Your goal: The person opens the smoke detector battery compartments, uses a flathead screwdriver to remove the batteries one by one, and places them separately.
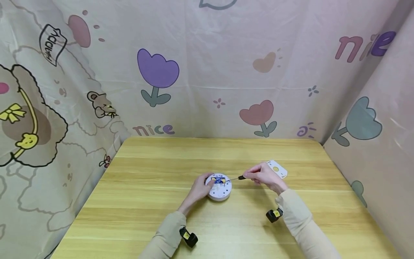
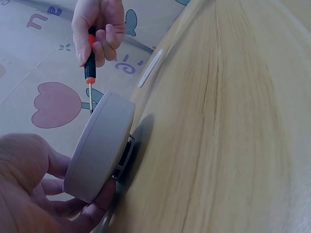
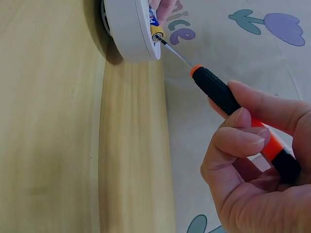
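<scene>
A round white device (image 1: 220, 192) is held tilted over the table, its face with blue-and-yellow batteries (image 1: 219, 179) turned up. My left hand (image 1: 200, 187) grips it by the left edge, thumb on the face beside the batteries and fingers curled beneath, as the left wrist view shows. In my right hand (image 1: 263, 174) is a screwdriver (image 3: 216, 90) with a black and orange handle. Its thin shaft reaches into the battery slot, with the tip right at the end of a yellow battery (image 3: 157, 36). A dark bracket (image 2: 125, 158) shows under the device.
Behind the right hand, a flat white plate (image 1: 282, 170) with a round hole lies on the wooden table (image 1: 145, 172). A printed curtain (image 1: 207, 72) hangs along the back and sides. Black camera mounts (image 1: 188, 237) sit on both sleeves.
</scene>
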The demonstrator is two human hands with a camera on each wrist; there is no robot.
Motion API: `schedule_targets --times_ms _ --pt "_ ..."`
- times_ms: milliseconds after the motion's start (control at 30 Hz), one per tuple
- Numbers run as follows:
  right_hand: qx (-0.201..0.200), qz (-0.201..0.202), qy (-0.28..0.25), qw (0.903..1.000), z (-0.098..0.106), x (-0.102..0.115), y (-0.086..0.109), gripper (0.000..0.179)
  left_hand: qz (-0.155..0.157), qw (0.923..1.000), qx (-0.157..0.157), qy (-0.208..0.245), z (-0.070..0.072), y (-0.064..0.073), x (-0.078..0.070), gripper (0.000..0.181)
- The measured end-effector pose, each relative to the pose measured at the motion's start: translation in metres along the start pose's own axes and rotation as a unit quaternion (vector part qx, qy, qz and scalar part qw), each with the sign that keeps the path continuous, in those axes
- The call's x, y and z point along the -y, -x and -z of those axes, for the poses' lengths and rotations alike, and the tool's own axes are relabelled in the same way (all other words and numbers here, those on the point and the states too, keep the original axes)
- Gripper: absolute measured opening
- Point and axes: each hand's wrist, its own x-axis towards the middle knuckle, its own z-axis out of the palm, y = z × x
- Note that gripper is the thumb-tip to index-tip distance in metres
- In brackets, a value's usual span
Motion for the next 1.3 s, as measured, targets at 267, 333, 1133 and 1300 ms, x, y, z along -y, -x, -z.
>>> schedule_targets --times_ms 267,333,1133,1300 --pt "0.003 -0.007 -0.039 0.9992 0.002 -0.002 0.003 0.03 0.002 1.0 -0.001 0.008 0.001 -0.001 0.001 0.043" --pt "0.007 -0.002 -0.033 0.9994 0.003 -0.002 0.004 0.029 0.001 1.0 0.001 0.008 0.001 -0.002 0.001 0.043" --pt "-0.041 0.007 -0.032 0.9986 0.001 -0.027 0.011 0.037 -0.048 0.998 0.002 -0.041 0.003 0.001 0.007 0.04" --pt "-0.061 0.01 -0.042 0.9972 0.001 -0.029 0.011 0.038 -0.042 0.9971 -0.012 -0.062 0.004 0.003 0.007 0.047"
